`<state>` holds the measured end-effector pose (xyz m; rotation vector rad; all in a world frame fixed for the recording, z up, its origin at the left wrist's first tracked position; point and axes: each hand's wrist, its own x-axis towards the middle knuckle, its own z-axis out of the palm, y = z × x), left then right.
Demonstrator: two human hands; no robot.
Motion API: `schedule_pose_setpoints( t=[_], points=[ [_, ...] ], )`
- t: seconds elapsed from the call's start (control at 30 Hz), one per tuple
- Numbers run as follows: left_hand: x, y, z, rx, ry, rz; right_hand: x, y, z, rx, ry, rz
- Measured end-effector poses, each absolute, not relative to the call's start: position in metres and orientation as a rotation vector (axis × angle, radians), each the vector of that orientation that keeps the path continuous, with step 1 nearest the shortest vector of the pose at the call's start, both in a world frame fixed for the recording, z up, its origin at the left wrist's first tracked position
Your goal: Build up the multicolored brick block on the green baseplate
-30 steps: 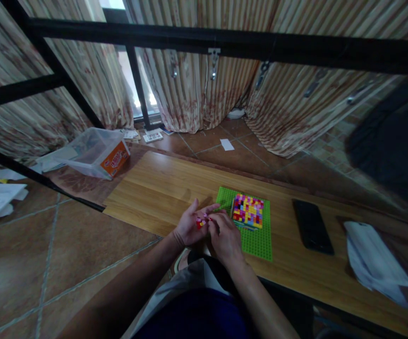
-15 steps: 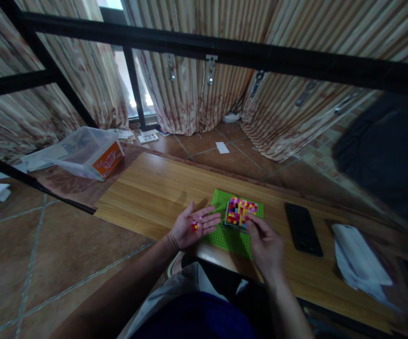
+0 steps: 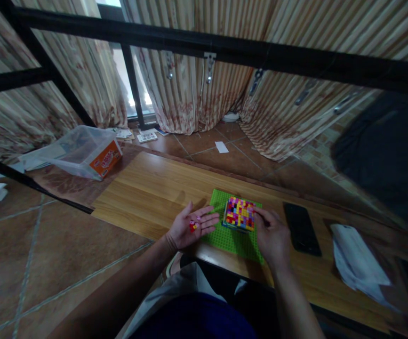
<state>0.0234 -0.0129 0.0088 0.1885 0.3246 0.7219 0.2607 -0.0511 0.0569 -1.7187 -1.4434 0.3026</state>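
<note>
My left hand [image 3: 185,229] lies palm up with its fingers stretched out, just left of the green baseplate [image 3: 221,240]. A few small red, yellow and pink toy bricks [image 3: 193,226] rest loose on that palm. On the baseplate stands a block built of toy bricks [image 3: 239,213], its top a tight mosaic of red, yellow, pink and orange. My right hand [image 3: 273,235] is at the right edge of this block, thumb and forefinger drawn together by its top far corner. Whatever sits between those fingertips is too small to make out.
Right of the baseplate a black phone [image 3: 302,229] lies on the wooden bench [image 3: 147,181]. Farther right is a white plastic packet [image 3: 359,259]. A clear plastic bin [image 3: 80,153] stands at the left end. A black metal bar [image 3: 189,42] crosses above, before the curtains.
My right hand has shifted right, from over the block's top to its right edge, uncovering more of the mosaic. The left hand stays palm up with the bricks.
</note>
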Motion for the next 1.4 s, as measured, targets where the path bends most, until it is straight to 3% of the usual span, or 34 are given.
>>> schedule_pose_setpoints(
  t=[0.63, 1.4],
  points=[
    [0.023, -0.013, 0.011, 0.193, 0.347, 0.714, 0.264, -0.03, 0.055, -1.751, -1.829, 0.063],
    [0.024, -0.016, 0.014, 0.209, 0.381, 0.73, 0.272, -0.023, 0.034, -1.78, -1.177, 0.452]
  ],
)
